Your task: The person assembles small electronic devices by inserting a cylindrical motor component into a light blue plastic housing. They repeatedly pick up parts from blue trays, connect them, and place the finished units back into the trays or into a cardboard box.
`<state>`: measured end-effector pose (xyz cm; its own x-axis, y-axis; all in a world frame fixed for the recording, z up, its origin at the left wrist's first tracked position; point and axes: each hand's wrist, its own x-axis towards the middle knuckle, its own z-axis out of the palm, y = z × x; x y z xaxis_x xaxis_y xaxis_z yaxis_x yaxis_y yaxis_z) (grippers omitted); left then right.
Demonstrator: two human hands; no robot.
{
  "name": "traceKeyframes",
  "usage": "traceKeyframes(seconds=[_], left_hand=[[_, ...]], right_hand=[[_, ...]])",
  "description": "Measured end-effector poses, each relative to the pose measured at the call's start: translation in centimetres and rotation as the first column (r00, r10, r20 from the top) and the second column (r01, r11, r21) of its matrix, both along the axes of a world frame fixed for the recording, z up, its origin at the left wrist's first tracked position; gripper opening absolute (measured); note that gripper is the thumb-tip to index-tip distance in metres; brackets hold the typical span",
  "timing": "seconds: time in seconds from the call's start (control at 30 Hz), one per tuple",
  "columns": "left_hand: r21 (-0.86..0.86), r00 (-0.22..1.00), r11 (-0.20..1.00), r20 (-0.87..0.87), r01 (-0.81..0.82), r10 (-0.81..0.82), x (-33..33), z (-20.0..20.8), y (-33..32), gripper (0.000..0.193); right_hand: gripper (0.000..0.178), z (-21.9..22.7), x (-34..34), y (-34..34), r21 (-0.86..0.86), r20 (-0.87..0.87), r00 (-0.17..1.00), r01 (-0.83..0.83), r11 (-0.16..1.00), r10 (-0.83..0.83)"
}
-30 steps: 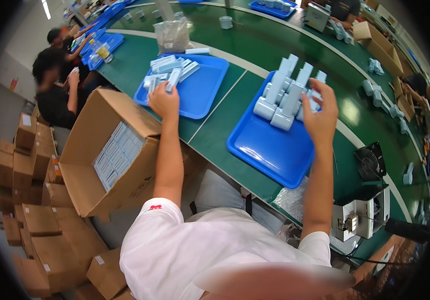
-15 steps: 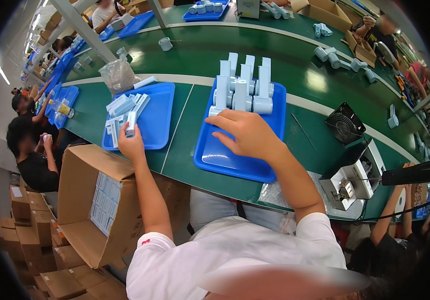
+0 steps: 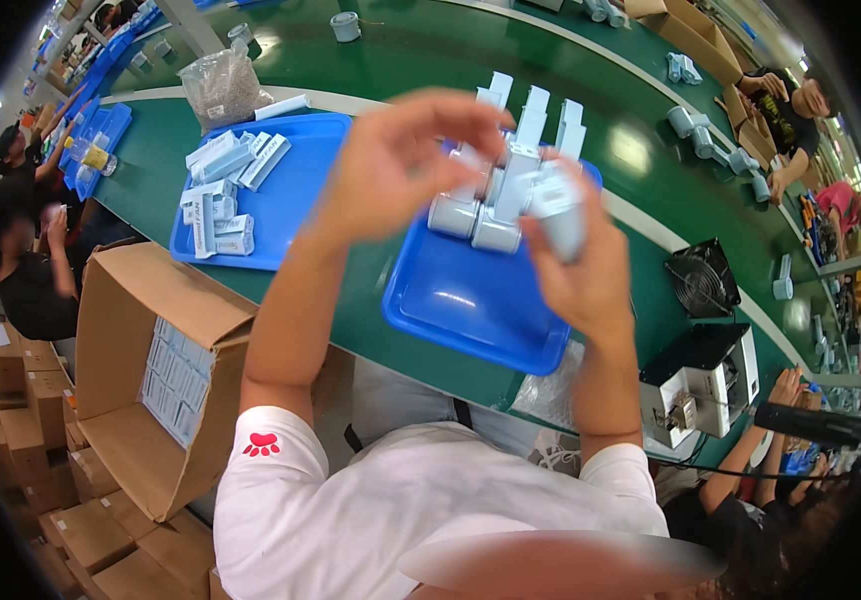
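While the right hand [image 3: 595, 275] is clasping one light-blue handheld device [image 3: 555, 205] in its fingers, the left hand [image 3: 380, 170] is hovering nearby with curved fingers, too blurred to tell whether they are grasping anything. The held device is tilting above the right-hand blue tray [image 3: 460, 305] on the green bench [image 3: 360, 290]. That tray is carrying more devices [image 3: 497, 230]: at least three handles are standing up, two round heads are showing in front, and hands are partly hiding the rest. One open carton [image 3: 165, 290] is sitting just beside the bench at left, holding packed small boxes [image 3: 172, 385]. One white machine [image 3: 710, 380] and one black round fan [image 3: 700, 280] are standing at right. The left-hand blue tray [image 3: 300, 195] is bearing roughly eight slim boxes [image 3: 220, 160], overlapping too much for an exact count. Beyond it, one plastic bag [image 3: 222, 90] and one pale stick [image 3: 282, 107] are lying. Farther off, one cup-shaped piece [image 3: 345, 26] is standing.
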<state>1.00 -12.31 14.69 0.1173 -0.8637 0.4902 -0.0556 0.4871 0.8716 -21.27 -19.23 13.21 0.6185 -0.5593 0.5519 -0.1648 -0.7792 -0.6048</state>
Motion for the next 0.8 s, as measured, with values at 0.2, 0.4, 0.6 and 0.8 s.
traceKeyframes(seconds=[0.2, 0.4, 0.6, 0.8], left_hand=[[-0.058, 0.461, 0.63, 0.63, -0.774, 0.625, 19.1, -10.8, -14.7, 0.043], [-0.276, -0.05, 0.302, 0.808, -0.912, 0.587, 35.5, -17.3, -22.5, 0.083], [-0.152, 0.071, 0.398, 0.868, -0.905, 0.492, 40.6, -18.3, -26.9, 0.089], [-0.233, 0.18, 0.479, 0.721, -0.846, 0.669, 33.7, -14.7, -24.8, 0.064]], right_hand=[[0.052, 1.2, -4.6, -4.5, 0.398, 0.425, 0.893, -0.036, 0.917, -0.149], [0.057, -0.4, -4.7, -6.8, 0.187, 0.264, 0.944, 0.153, 0.97, -0.199], [0.046, -1.4, -4.3, -6.8, 0.166, 0.208, 0.887, 0.384, 0.908, -0.413], [0.048, -1.4, -3.4, -6.7, 0.314, 0.397, 0.786, 0.369, 0.875, -0.474]])
